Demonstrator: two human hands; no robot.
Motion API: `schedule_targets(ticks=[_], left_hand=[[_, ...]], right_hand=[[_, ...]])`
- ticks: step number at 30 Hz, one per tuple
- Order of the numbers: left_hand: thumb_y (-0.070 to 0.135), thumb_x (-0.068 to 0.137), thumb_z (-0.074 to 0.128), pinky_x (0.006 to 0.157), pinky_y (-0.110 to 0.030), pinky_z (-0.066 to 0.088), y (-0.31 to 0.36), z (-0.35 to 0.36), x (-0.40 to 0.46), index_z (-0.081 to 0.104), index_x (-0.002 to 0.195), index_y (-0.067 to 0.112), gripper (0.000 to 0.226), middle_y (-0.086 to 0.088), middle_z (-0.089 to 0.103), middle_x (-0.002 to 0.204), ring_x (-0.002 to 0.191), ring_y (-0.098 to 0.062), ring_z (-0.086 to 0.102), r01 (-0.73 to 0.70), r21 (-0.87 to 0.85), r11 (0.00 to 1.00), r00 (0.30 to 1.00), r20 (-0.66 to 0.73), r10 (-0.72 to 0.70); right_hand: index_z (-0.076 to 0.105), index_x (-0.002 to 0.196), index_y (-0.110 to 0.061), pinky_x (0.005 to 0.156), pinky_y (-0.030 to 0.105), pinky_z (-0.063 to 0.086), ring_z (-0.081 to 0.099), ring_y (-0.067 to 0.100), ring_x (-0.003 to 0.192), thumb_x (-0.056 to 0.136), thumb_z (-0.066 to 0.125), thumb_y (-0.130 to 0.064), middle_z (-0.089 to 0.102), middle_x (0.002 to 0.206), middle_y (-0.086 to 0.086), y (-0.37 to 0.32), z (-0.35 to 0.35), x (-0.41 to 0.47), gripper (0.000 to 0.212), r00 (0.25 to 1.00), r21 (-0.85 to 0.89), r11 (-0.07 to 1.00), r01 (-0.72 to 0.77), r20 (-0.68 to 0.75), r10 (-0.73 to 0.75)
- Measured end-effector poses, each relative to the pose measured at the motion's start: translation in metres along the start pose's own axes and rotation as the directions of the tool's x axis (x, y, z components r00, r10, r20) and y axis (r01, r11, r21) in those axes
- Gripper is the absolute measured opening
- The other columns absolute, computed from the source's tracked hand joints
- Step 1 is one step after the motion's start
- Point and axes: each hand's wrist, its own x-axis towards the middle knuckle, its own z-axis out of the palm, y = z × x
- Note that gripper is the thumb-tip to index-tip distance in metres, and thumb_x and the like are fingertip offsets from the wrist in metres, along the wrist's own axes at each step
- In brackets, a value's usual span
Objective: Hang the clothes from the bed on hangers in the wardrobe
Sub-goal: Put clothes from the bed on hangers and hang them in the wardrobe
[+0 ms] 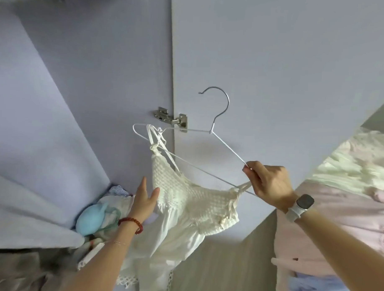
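Hangers: one, white wire with metal hook. Tops: one, white, strapped. Hands: two, left and right. Bracelets: one, red beads. Watches: one, white strap. Door hinges: one, metal. Blue rounded items: one, low in the wardrobe corner.
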Motion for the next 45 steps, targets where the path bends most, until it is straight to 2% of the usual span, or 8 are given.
schedule_targets(ticks=[8,11,15,22,26,30,34,45], left_hand=[[0.025,0.096,0.046,0.109,-0.029,0.026,0.057,0.106,-0.019,0.029,0.143,0.012,0.051,-0.003,0.035,0.145,0.133,-0.018,0.034,-0.094,-0.087,0.992,0.987,0.122,0.104],[0.035,0.091,0.047,0.075,-0.032,0.040,0.080,0.152,-0.036,0.054,0.092,0.015,0.022,-0.005,0.060,0.091,0.087,-0.024,0.055,-0.158,0.006,0.987,0.976,0.153,0.155],[0.019,0.096,0.045,0.058,-0.033,0.029,0.099,0.225,-0.076,0.032,0.065,0.021,0.034,0.002,0.036,0.057,0.057,-0.019,0.036,-0.299,0.127,0.946,0.929,0.264,0.258],[0.013,0.096,0.044,0.060,-0.034,0.028,0.141,0.336,-0.138,0.034,0.064,0.021,0.035,0.004,0.035,0.057,0.053,-0.013,0.034,-0.387,0.059,0.920,0.845,0.424,0.328],[0.015,0.098,0.040,0.054,-0.026,0.026,0.195,0.381,-0.147,0.035,0.065,0.018,0.033,0.005,0.032,0.059,0.054,-0.011,0.030,-0.439,-0.017,0.898,0.801,0.445,0.400],[0.020,0.099,0.038,0.045,-0.015,0.023,0.272,0.412,-0.139,0.032,0.066,0.015,0.034,0.002,0.028,0.060,0.053,-0.010,0.026,-0.469,-0.141,0.872,0.798,0.356,0.487],[0.028,0.098,0.039,0.047,-0.018,0.026,0.351,0.437,-0.114,0.034,0.064,0.016,0.037,0.003,0.030,0.060,0.053,-0.009,0.027,-0.442,-0.264,0.857,0.840,0.214,0.499],[0.031,0.098,0.034,0.068,-0.030,0.036,0.431,0.457,0.022,0.053,0.094,0.001,0.036,-0.010,0.051,0.088,0.079,-0.026,0.048,-0.321,-0.344,0.882,0.942,-0.211,0.261]], right_hand=[[0.045,0.090,-0.010,0.034,0.020,0.029,0.043,0.021,0.031,0.100,0.028,-0.028,0.047,0.043,0.002,0.060,-0.091,-0.083,0.026,0.990,-0.128,0.981,-0.144,-0.021,0.143],[0.045,0.090,-0.010,0.034,0.019,0.029,0.045,0.021,0.030,0.100,0.027,-0.029,0.048,0.043,0.002,0.088,-0.128,-0.132,0.027,0.967,-0.165,0.953,-0.256,-0.030,0.254],[0.042,0.090,-0.010,0.036,0.016,0.024,0.044,0.020,0.026,0.101,0.021,-0.034,0.048,0.039,0.003,0.123,-0.175,-0.211,0.033,0.901,-0.212,0.879,-0.426,-0.018,0.433],[0.044,0.089,-0.008,0.034,0.027,0.036,0.050,0.032,0.031,0.096,0.024,-0.040,0.056,0.048,0.014,0.162,-0.232,-0.336,0.038,0.648,-0.206,0.615,-0.761,-0.224,0.728],[0.053,0.090,0.001,0.036,0.035,0.042,0.052,0.031,0.038,0.091,0.023,-0.042,0.054,0.052,0.008,0.175,-0.252,-0.374,0.052,0.385,-0.144,0.357,-0.923,-0.341,0.858],[0.053,0.088,-0.001,0.039,0.029,0.034,0.042,0.020,0.039,0.092,0.026,-0.037,0.041,0.050,-0.007,0.194,-0.272,-0.363,0.045,0.213,-0.032,0.223,-0.974,-0.449,0.868],[0.053,0.087,0.004,0.042,0.025,0.019,0.035,0.007,0.045,0.095,0.039,-0.022,0.038,0.052,-0.010,0.232,-0.284,-0.317,0.031,0.169,0.104,0.261,-0.960,-0.530,0.831],[0.060,0.086,0.000,0.056,0.040,0.040,0.049,0.025,0.057,0.094,0.048,-0.014,0.055,0.061,0.006,0.360,-0.233,-0.169,0.020,0.275,0.250,0.413,-0.876,-0.444,0.853]])
